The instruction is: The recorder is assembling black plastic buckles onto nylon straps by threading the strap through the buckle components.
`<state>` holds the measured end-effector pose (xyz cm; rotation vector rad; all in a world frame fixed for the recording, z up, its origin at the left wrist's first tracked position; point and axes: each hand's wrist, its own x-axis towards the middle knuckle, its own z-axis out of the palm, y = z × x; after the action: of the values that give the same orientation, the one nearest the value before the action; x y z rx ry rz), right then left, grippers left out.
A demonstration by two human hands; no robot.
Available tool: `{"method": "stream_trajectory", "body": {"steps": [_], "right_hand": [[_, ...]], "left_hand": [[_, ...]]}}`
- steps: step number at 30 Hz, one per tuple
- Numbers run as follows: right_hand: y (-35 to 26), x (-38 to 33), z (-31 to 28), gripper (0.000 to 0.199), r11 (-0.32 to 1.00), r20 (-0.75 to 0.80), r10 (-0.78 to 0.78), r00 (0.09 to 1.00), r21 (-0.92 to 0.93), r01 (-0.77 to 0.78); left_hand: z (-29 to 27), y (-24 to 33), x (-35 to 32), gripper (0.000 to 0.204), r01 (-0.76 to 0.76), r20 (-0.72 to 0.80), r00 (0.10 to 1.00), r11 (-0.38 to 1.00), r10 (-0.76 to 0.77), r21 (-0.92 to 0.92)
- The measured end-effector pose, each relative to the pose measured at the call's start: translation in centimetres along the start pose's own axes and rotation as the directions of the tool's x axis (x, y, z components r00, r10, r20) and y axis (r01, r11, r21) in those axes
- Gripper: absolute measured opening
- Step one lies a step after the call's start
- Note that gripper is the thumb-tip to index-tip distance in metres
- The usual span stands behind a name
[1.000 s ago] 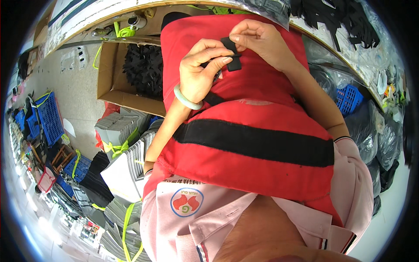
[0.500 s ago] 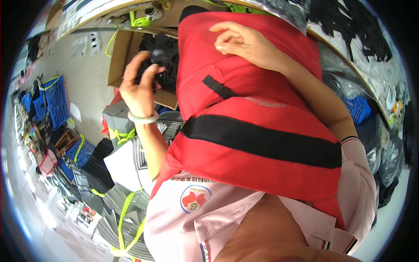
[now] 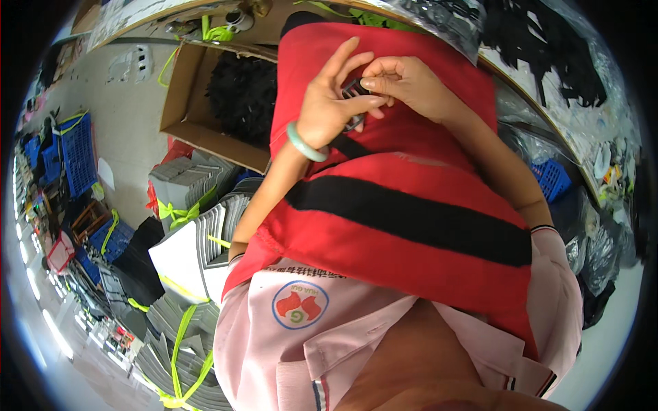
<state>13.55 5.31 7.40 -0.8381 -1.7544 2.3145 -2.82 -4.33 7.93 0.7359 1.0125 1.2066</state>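
Note:
Over the red apron [image 3: 425,253] my two hands meet. My left hand [image 3: 327,103], with a pale green bangle at its wrist, is closed around a small dark piece [image 3: 353,89] with lighter edges. Its exact kind does not show, as fingers cover much of it. Thumb and forefinger of my right hand [image 3: 411,82] pinch the near side of the same piece. Left of my lap stands an open cardboard box [image 3: 179,103] with a heap of small black pieces [image 3: 243,96] in it.
Bundles of grey sheets [image 3: 181,185] tied with yellow-green strips stand by my left arm. A worktable [image 3: 548,89] with black strips [image 3: 541,41] and plastic bags curves along the right. Blue crates [image 3: 81,161] lie farther left, and a blue basket [image 3: 550,179] sits at right.
My left hand has moved right from the box to above the apron, carrying a small dark piece. My right hand, earlier apart with bent fingers, now pinches at that piece.

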Motion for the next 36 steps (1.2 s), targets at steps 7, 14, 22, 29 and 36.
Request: {"method": "stream_trajectory", "body": {"steps": [7, 14, 22, 29, 36], "right_hand": [[1.0, -1.7, -0.8, 0.026, 0.975, -0.386, -0.003, 0.923, 0.203, 0.088], [-0.7, -4.3, -2.6, 0.014, 0.970, -0.306, -0.227, 0.924, -0.159, 0.186], [-1.7, -10.2, -20.3, 0.028, 0.112, -0.402, -0.777, 0.485, -0.846, -0.521], [-2.3, -9.5, -21.2, 0.017, 0.251, -0.409, -0.793, 0.451, -0.894, -0.370], [-0.8, -9.6, -21.6, 0.022, 0.201, -0.401, -0.711, 0.577, -0.903, -0.379]], "left_hand": [[-1.0, -2.3, 0.5, 0.039, 0.184, -0.061, 0.977, 0.950, -0.205, -0.253], [-0.3, -2.8, 3.1, 0.014, 0.241, -0.021, 0.946, 0.746, -0.323, -0.621], [-0.4, -3.1, 3.2, 0.016, 0.343, 0.032, 0.931, 0.843, -0.363, -0.415], [1.1, -2.5, 3.5, 0.018, 0.219, 0.002, 0.972, 0.913, -0.233, -0.344], [1.3, -2.0, 4.0, 0.019, 0.261, 0.061, 0.965, 0.905, -0.256, -0.336]]}}
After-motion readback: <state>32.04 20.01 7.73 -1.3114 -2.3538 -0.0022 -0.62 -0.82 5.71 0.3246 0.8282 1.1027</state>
